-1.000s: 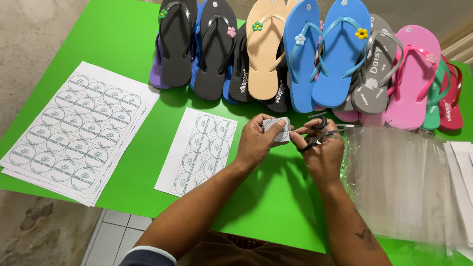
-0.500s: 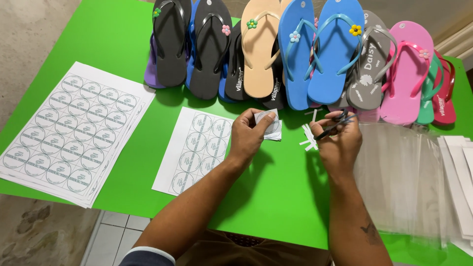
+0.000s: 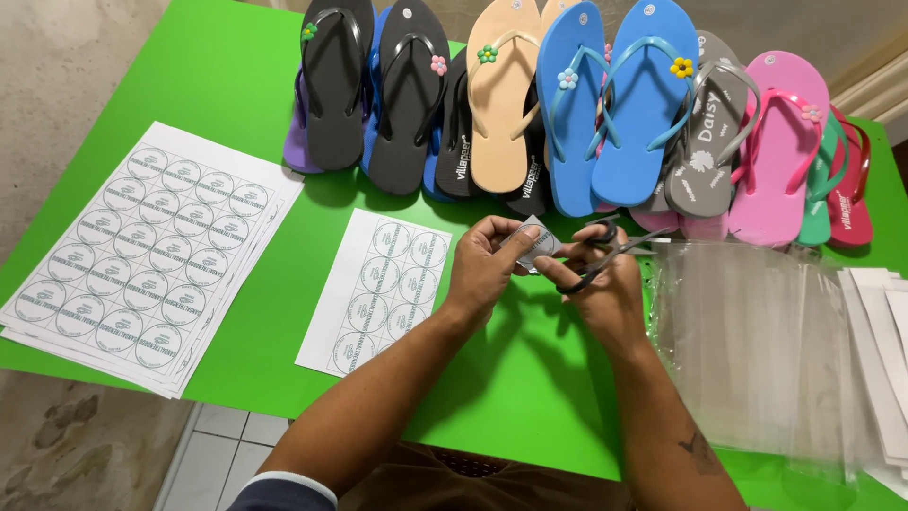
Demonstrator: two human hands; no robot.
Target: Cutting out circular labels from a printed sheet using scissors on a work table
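Note:
My left hand [image 3: 487, 260] pinches a small piece of white paper with a round printed label [image 3: 534, 243] above the green table [image 3: 236, 85]. My right hand [image 3: 605, 284] grips black-handled scissors [image 3: 605, 255], whose blades point right, away from the piece. The two hands meet over the table's middle, just in front of the row of flip-flops. A partly cut sheet of round labels [image 3: 383, 289] lies flat to the left of my left hand.
A stack of full label sheets [image 3: 151, 255] lies at the table's left. Several flip-flops [image 3: 577, 104] in black, beige, blue, grey, pink and green line the far edge. Clear plastic bags [image 3: 757, 350] and white cards [image 3: 884, 331] lie at the right.
My hands had moved apart, the scissors swinging right; now they have come back together, the scissors next to the paper piece. The view has shifted slightly.

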